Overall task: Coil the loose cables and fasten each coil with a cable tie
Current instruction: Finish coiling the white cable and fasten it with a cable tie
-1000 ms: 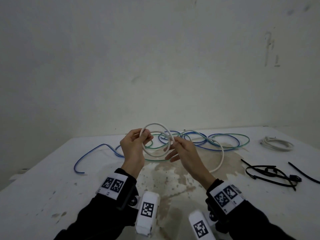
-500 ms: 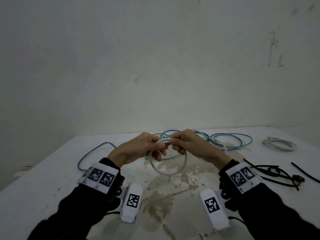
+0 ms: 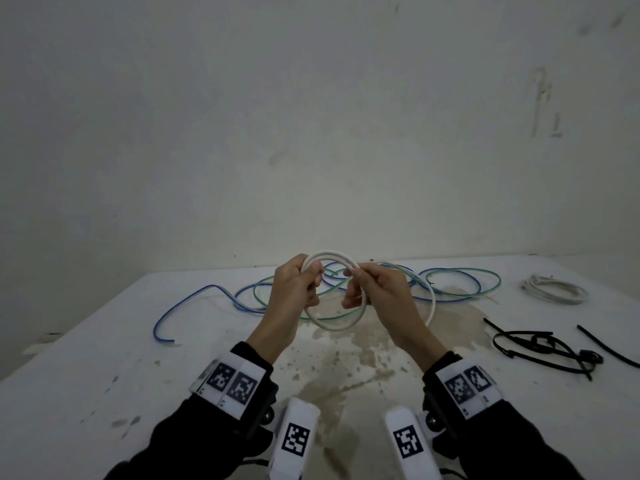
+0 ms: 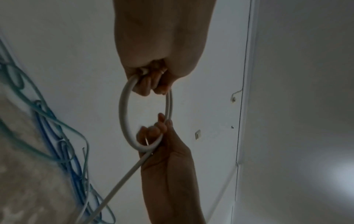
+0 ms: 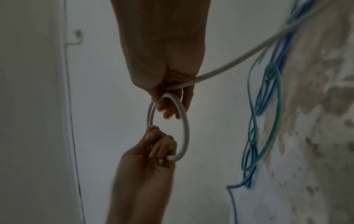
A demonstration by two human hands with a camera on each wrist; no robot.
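Note:
I hold a white cable coil (image 3: 337, 326) of a few small loops upright above the table, between both hands. My left hand (image 3: 311, 282) grips its left side, fingers curled round the strands (image 4: 124, 113). The right hand (image 3: 356, 289) pinches the right side (image 5: 184, 128). From the right hand the cable's loose white tail (image 3: 433, 299) arcs down to the table (image 5: 239, 60). Blue and green loose cables (image 3: 450, 282) lie tangled on the table behind the hands. Several black cable ties (image 3: 540, 344) lie at the right.
A second white cable (image 3: 554, 289), coiled, rests at the back right of the white table (image 3: 104, 358). A brown stain (image 3: 346, 358) covers the table's middle. One blue cable end (image 3: 162, 327) trails out to the left. A plain wall stands just behind the table.
Half a second ago both hands met at the top of the coil, which hung below them. Now they have parted to its left and right sides and the coil stands higher.

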